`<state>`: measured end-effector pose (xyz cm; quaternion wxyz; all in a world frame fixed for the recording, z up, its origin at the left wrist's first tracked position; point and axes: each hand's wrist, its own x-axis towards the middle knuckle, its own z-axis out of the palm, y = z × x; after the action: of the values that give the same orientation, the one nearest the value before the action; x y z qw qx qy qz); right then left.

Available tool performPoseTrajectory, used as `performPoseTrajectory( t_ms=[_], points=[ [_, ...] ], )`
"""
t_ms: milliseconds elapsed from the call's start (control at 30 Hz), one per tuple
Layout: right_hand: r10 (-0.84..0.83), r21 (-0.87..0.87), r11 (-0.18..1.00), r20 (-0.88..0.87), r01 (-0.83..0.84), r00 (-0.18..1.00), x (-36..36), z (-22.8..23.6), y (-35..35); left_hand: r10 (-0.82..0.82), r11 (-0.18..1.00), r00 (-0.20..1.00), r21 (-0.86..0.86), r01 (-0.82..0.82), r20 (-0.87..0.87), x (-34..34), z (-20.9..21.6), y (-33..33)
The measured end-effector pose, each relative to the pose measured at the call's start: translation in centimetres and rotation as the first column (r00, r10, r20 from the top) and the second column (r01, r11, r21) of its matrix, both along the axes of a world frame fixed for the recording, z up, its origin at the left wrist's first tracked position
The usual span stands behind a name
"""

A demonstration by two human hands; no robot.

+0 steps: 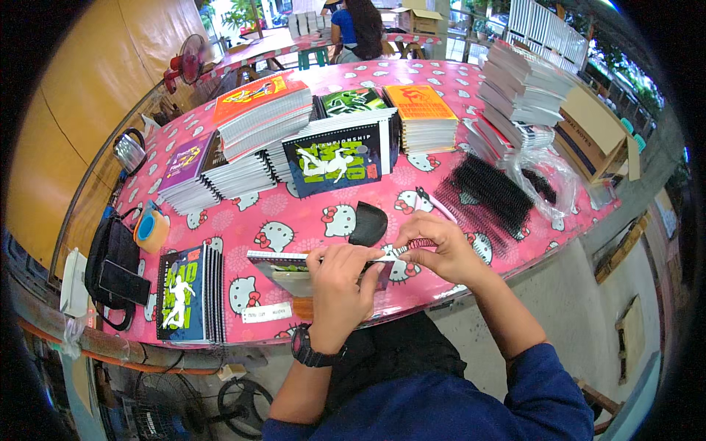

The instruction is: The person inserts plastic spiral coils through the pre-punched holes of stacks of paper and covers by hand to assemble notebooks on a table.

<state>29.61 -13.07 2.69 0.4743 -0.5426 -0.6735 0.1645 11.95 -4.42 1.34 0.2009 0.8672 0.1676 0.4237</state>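
My left hand [342,283], with a black watch at the wrist, grips a notebook [283,259] stood on edge at the table's front, its punched edge up. At that edge's right end, my right hand [434,246] pinches a spiral binding coil [421,243]. How far the coil runs through the holes is hidden by my fingers. Just beyond my hands lie a black pouch-like piece [368,223] and pliers with pink handles [439,206]. A loose heap of black spiral coils [489,192] spreads to the right. Bound notebooks [184,295] with dark covers lie at the left.
Stacks of notebooks [265,117] stand across the middle of the pink patterned table [243,220]. A tall pile of paper blocks [522,92] and a cardboard box [592,136] stand at right. Leftward are a tape roll [151,229], phone [123,282] and black bag [110,242]. Another person [353,33] sits far back.
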Motion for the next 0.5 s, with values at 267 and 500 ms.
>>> performPoseTrajectory(
  t_ms=[267,500],
  points=[
    [0.06,-0.306,0.946,-0.163,-0.109,0.985,-0.1,0.8,-1.0,0.09,0.995,0.996,0.032,-0.09,0.007,0.2,-0.6,-0.4],
    [0.071,-0.21,0.975,-0.008,-0.071,0.997,-0.6,1.2,-0.5,0.003,0.997,0.993,0.077,0.006,-0.121,0.3,-0.4,0.1]
  ],
)
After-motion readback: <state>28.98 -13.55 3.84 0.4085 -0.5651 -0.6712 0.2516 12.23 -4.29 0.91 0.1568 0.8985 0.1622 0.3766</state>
